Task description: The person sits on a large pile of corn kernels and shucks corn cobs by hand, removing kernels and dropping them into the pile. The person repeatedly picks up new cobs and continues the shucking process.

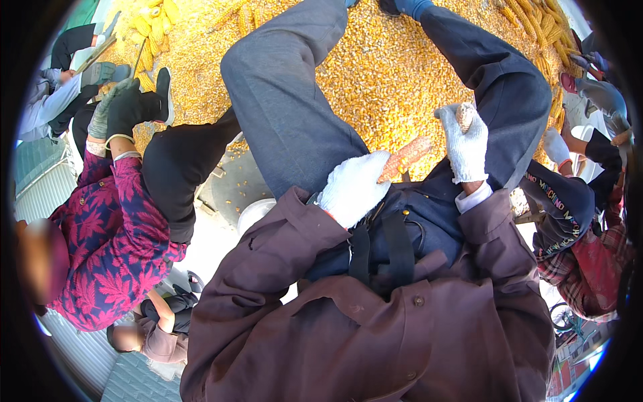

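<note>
My left hand (351,188), in a white knitted glove, grips a corn cob (411,155) over my lap. This cob is largely stripped to its reddish core, with a few yellow kernels left near the glove. My right hand (468,145), gloved alike, is closed around a second, bare-looking cob (465,116); its blunt end sticks up by the thumb, and the glove hides the rest. A gap separates the two hands. Beneath them and between my spread legs lies a thick layer of loose corn kernels (387,85).
Ears of corn are heaped at the far left (153,25) and far right (540,25). A co-worker in a leaf-patterned top (115,216) sits close on my left. Other people sit along my right. A white rounded object (253,211) is beside my left hip.
</note>
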Available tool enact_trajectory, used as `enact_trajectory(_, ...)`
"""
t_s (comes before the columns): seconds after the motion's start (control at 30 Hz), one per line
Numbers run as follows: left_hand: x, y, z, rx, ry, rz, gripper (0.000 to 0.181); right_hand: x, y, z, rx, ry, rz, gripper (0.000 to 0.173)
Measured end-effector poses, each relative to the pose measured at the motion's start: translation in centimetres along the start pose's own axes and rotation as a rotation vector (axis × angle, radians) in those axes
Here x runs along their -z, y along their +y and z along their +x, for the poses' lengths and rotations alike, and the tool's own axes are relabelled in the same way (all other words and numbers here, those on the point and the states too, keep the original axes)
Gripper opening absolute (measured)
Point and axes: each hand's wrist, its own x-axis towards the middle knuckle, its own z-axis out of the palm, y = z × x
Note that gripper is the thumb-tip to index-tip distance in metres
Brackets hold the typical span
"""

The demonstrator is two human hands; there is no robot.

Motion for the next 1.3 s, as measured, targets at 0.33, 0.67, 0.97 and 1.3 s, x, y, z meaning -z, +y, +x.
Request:
enact_trajectory(0.33,-2.1,-0.1,0.0,0.053,0.052,0.029,0.03,-2.2,-2.4,-4.5,0.622,-0.287,-0.286,0.033)
enact_trajectory(0.67,-1.9,-0.6,-3.5,0.011,0.08,-0.112,0.038,0.8,-0.5,-4.9,0.219,-0.121,-0.033,0.02)
enact_trajectory(0.97,-2.3,0.6,-3.4,0.126,-0.014,-0.082,0.04,-1.1,-2.2,-7.0,0.736,-0.345,-0.273,0.032)
enact_trajectory(1.3,-1.3,0.0,-4.7,0.169,-0.065,-0.472,0.034,1.7,-0.2,-4.7,0.146,-0.102,0.064,0.01)
